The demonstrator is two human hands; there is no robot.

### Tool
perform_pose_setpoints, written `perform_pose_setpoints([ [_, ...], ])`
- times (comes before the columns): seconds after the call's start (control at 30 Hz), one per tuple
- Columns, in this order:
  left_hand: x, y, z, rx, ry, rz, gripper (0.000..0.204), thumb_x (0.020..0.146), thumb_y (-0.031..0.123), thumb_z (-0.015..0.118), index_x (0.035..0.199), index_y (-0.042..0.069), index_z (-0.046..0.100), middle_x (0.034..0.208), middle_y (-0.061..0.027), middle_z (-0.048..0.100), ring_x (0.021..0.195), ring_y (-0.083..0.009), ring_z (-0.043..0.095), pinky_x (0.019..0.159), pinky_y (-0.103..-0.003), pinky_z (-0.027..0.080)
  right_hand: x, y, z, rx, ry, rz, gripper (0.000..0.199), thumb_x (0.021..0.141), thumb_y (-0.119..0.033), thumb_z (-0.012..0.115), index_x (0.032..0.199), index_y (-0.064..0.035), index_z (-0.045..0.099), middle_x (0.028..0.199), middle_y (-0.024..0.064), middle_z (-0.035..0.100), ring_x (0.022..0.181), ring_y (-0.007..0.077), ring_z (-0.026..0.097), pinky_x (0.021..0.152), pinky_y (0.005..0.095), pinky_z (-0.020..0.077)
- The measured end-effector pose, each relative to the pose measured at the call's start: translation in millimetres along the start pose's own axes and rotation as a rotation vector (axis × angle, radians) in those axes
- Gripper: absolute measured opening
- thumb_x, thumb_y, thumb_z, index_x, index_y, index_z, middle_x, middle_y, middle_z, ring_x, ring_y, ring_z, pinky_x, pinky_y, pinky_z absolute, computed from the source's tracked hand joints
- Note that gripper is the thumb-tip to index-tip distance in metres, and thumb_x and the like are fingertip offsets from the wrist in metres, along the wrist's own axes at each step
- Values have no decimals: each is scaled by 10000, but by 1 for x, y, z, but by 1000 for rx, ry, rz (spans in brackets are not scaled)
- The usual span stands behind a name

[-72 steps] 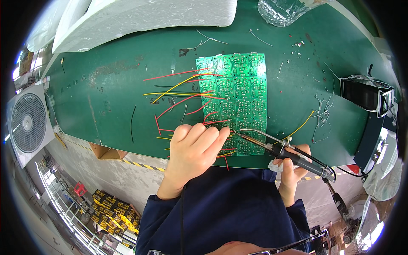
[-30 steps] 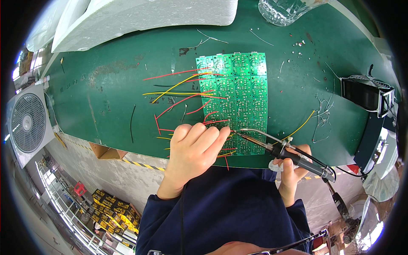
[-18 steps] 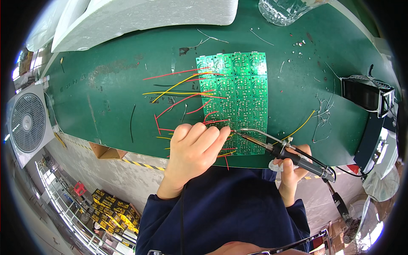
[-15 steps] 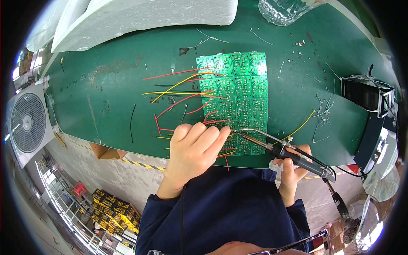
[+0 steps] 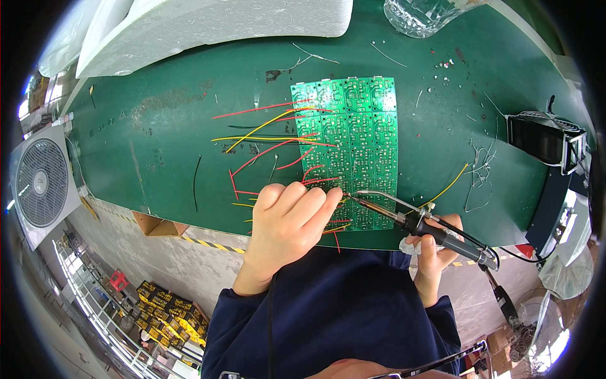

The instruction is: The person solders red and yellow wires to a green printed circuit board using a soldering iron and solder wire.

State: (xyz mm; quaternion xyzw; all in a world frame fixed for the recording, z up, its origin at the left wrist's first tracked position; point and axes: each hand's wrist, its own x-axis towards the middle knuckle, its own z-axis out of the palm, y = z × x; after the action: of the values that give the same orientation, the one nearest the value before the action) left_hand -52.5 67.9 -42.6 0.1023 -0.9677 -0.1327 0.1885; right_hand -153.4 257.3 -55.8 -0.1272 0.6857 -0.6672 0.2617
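A green panel of joined circuit boards (image 5: 369, 136) lies flat on the table. Red, yellow and dark wires (image 5: 265, 145) stretch leftward from its left part. My left hand (image 5: 293, 215) is closed over the panel's lower left, thumb and forefinger pinching what looks like a thin wire, mostly hidden. In my right hand (image 5: 434, 249) is a black soldering iron (image 5: 442, 239) with a thin metal feed tube (image 5: 388, 197) fixed alongside. The iron's tip and the tube's end meet close to my left fingertips, over the board. White crumpled material (image 5: 409, 245) shows beneath the right hand.
A black fan-like unit (image 5: 546, 140) stands at the right edge. Wire scraps (image 5: 481, 170) and a loose yellow wire (image 5: 449, 186) lie right of the panel. White foam (image 5: 214, 31) and a clear plastic container (image 5: 420, 19) sit at the back. A grey fan (image 5: 41, 182) is far left.
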Motion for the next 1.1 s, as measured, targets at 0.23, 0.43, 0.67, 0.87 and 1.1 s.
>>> perform_pose_setpoints([
  [0.23,0,0,0,5,-7,-11,180,530,52,650,696,96,595,546,41,351,482,-103,341,517,-249,232,1,1,-1,-14,-19,-21,292,689,-176,612,774,23,417,603,115,546,522,140,556,490,209,423],
  [0.43,-1,-1,-1,-6,-23,-16,213,515,48,648,715,97,595,574,40,377,499,-106,366,535,-252,246,1,-1,1,12,8,-17,286,694,-190,602,768,14,414,586,110,536,504,136,543,477,212,418],
  [0.67,0,0,-3,6,-38,-31,222,521,53,650,729,107,595,621,35,406,534,-110,398,567,-258,260,1,-4,9,-64,174,-14,392,678,-345,552,740,36,490,552,46,422,371,83,405,394,195,336],
  [0.87,-1,2,-4,41,-24,-46,211,533,75,654,731,120,596,689,31,448,603,-119,446,616,-272,273,2,-2,10,-39,195,-49,375,677,-329,550,742,37,494,538,43,417,352,81,379,370,199,312],
  [1.1,0,3,-6,37,-11,-59,206,550,89,656,746,109,597,717,27,468,639,-126,462,633,-274,282,3,1,8,5,195,-61,352,679,-311,551,744,24,460,507,53,420,348,84,370,354,188,294],
])
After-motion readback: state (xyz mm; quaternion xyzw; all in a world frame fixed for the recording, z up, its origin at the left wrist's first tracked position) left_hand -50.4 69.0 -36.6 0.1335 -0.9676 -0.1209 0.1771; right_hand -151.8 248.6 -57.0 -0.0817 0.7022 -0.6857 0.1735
